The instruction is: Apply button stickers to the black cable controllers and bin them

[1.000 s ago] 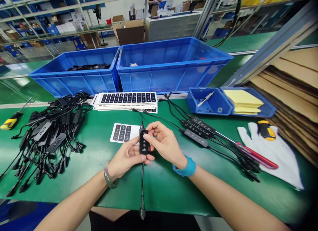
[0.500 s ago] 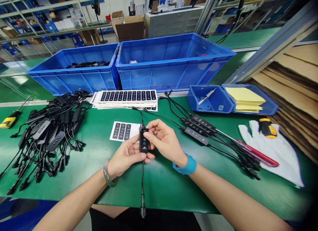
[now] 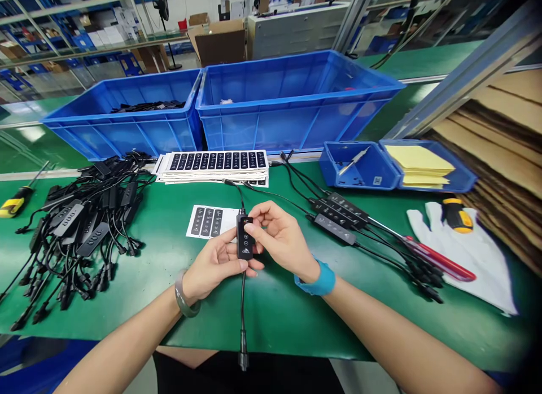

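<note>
While the left hand (image 3: 214,263) pinches the black controller (image 3: 245,252) near its lower end, between thumb and fingers, the long axis points forward, above the worktop (image 3: 203,326). The right hand (image 3: 277,236) touches the upper right edge, thumb on the face; whether this grip pinches, I cannot tell. Below plus and minus signs (image 3: 245,240), the writing seems to be "ORCA".

Sticker sheets (image 3: 218,161) lie before bins (image 3: 296,128) — controller pile (image 3: 94,240) left, glove (image 3: 478,264) right.
</note>
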The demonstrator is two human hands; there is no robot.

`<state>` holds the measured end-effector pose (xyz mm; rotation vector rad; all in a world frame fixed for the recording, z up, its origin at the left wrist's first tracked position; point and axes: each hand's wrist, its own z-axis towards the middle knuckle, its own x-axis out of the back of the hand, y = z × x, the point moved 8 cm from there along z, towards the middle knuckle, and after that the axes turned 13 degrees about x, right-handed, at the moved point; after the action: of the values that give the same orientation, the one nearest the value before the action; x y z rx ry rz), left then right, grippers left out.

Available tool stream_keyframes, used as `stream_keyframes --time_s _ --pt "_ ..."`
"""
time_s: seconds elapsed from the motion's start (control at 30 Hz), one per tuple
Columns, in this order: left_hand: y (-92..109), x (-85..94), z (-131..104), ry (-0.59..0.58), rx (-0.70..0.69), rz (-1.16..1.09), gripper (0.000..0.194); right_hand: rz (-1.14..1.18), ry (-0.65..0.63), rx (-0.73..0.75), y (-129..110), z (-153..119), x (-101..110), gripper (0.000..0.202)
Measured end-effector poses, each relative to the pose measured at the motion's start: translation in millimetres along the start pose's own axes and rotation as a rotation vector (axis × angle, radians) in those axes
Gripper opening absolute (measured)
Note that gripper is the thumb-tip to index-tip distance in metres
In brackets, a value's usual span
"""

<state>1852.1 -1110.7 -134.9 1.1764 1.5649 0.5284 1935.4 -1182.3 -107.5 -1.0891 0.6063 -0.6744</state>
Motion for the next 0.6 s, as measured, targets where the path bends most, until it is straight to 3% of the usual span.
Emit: stream_keyframes --time_s 0.6 --pt "-2.9 2.8 2.2 0.085 0.019 0.046 0.054 -0.158 0.036 0.006 2.4 -3.0 1.3 0.015"
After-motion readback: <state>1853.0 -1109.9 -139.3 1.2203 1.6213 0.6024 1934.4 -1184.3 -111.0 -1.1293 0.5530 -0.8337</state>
